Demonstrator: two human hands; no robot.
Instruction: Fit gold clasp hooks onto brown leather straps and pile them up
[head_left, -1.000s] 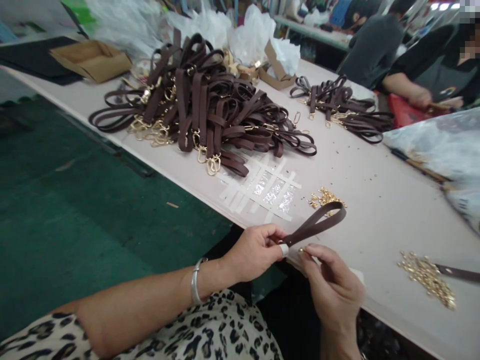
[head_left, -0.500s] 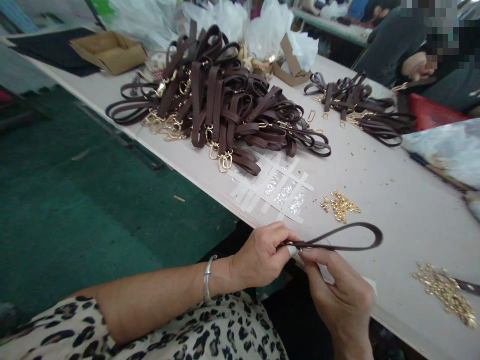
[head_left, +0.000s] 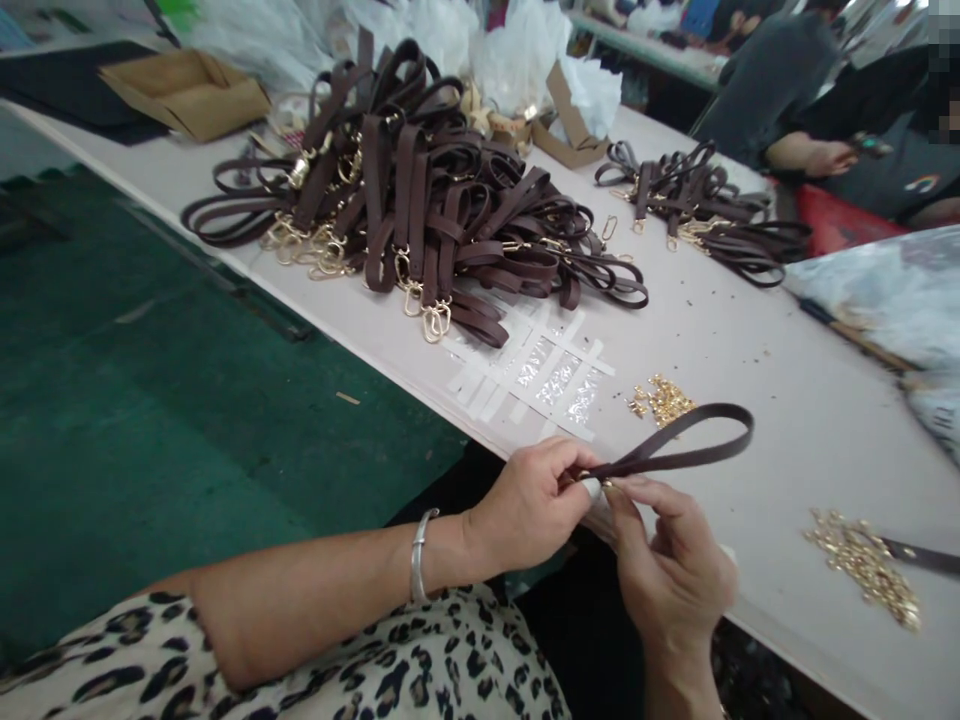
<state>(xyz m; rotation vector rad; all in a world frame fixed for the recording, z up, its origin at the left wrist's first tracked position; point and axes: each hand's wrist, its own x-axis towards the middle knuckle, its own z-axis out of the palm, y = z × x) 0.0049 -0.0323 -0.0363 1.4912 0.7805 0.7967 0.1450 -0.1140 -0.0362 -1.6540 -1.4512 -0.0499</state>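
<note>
My left hand (head_left: pixel 529 503) pinches the joined ends of a dark brown looped strap (head_left: pixel 679 444), held just above the near edge of the pale table (head_left: pixel 757 330). My right hand (head_left: pixel 671 570) meets it from below, its thumb and forefinger pinched at the same strap ends; whether a small piece of hardware sits between them I cannot tell. The loop points right, over a small heap of gold fittings (head_left: pixel 660 398). A silver bangle (head_left: pixel 418 556) rings my left wrist.
A big pile of brown straps with gold clasps (head_left: pixel 420 200) fills the table's middle, a smaller pile (head_left: pixel 697 205) behind it. Taped grid (head_left: pixel 536 370), more gold fittings (head_left: pixel 862 562), cardboard trays (head_left: pixel 187 92), plastic bags. Other people work at the far right (head_left: pixel 825 155). Green floor at left.
The strap loop has turned from edge-on and flat to tilted upward. My hands stay pinched at its ends, and the view has shifted slightly.
</note>
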